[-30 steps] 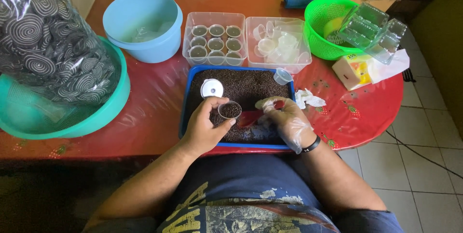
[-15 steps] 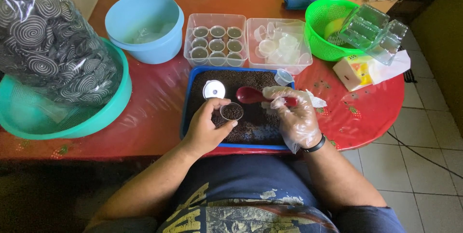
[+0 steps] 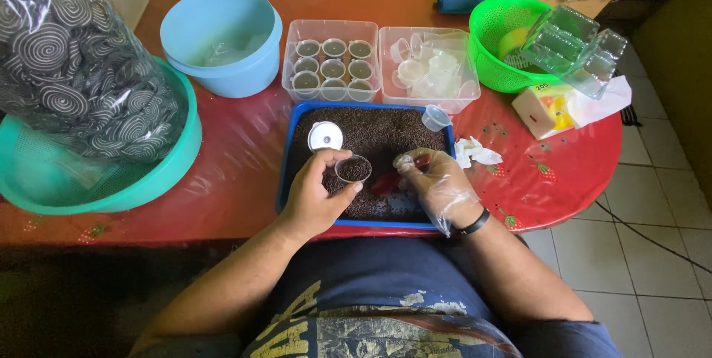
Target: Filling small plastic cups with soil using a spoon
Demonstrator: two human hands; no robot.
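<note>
My left hand (image 3: 315, 195) holds a small clear plastic cup (image 3: 354, 170) part-filled with dark brown grains, over a blue tray (image 3: 288, 156) spread with the same grains. My right hand (image 3: 437, 184), in a thin clear plastic glove, grips a red spoon (image 3: 387, 181) whose bowl dips into the grains just right of the cup. A round white lid (image 3: 325, 136) lies on the grains at the tray's far left. An empty little cup (image 3: 434, 117) rests tilted on the tray's far right corner.
Behind the tray stand a clear box of filled cups (image 3: 331, 69) and a clear box of empty cups (image 3: 429, 70). A light-blue bowl (image 3: 221, 41), a green basket (image 3: 510, 39) with clear clamshell trays, a teal basket (image 3: 159, 173) holding a bag of spiral coils, and crumpled tissue (image 3: 475, 153) surround it.
My right hand has lowered the red spoon from above the cup down into the grains beside it. My left hand keeps the cup in nearly the same place.
</note>
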